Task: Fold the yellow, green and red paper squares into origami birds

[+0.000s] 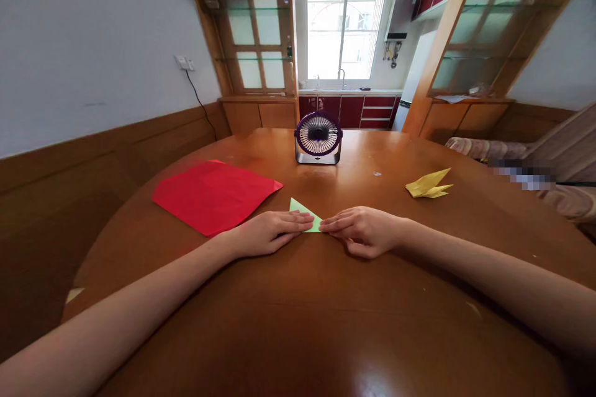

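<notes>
A small piece of light green paper (pixel 298 205), folded to a triangle, lies on the table in front of me. My left hand (pixel 279 229) rests on it from the left, its fingers stretched flat over the paper and covering much of it. At the paper's right corner are the fingertips of my right hand (pixel 363 229), drawn together on the edge; the thumb is bent below them. Left of my hands lies a large red sheet of paper (pixel 214 195). A yellow folded paper figure (pixel 427 185) with pointed ends sits to the right, untouched.
On the brown wooden table (pixel 298 322), a small dark purple fan (pixel 318 135) stands upright beyond my hands. A cushioned seat (pixel 488 149) is at the right edge. Wooden cabinets and a kitchen window (pixel 345 31) are behind the table.
</notes>
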`<state>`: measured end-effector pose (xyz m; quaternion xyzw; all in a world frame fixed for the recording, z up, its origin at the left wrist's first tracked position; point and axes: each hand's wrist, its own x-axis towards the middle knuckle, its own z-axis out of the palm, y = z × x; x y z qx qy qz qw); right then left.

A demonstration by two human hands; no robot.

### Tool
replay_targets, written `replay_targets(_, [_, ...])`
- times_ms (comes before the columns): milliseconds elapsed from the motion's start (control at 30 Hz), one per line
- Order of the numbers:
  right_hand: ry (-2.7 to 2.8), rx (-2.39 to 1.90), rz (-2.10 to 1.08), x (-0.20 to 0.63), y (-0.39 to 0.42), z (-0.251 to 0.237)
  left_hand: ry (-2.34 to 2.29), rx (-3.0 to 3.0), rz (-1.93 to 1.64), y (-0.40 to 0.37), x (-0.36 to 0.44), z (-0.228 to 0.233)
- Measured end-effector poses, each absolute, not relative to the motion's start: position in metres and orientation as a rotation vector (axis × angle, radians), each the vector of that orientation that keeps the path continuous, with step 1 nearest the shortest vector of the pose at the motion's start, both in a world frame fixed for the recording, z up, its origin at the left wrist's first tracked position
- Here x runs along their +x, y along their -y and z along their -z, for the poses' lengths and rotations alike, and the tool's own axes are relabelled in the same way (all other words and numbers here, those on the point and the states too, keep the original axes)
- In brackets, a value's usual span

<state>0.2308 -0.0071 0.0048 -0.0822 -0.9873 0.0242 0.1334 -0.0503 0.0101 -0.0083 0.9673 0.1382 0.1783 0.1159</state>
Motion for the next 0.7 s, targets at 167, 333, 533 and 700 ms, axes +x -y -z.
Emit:
replay_targets(167, [2.864, -0.237, -0.052, 0.2312, 0.0068, -0.0031, -0.437, 2.834, -0.427, -0.0114, -0.0524, 0.0046])
replay_targets(333, [2.863, -0.241, -0.050, 0.2320, 0.0069, -0.0035, -0.462, 2.873, -0.331, -0.0098, -0.0534, 0.0003])
replay_targets(533, [2.858, -0.261, -0.046, 0.2315, 0.0082, -0.0043, -0.509, 2.941, -0.305, -0.0070, -0.0541, 0.0008])
replay_targets(700, [2.849, -0.267, -0.037, 0.2319, 0.0083, -0.0036, -0.526, 3.013, -0.254, -0.0031, -0.0553, -0.0004])
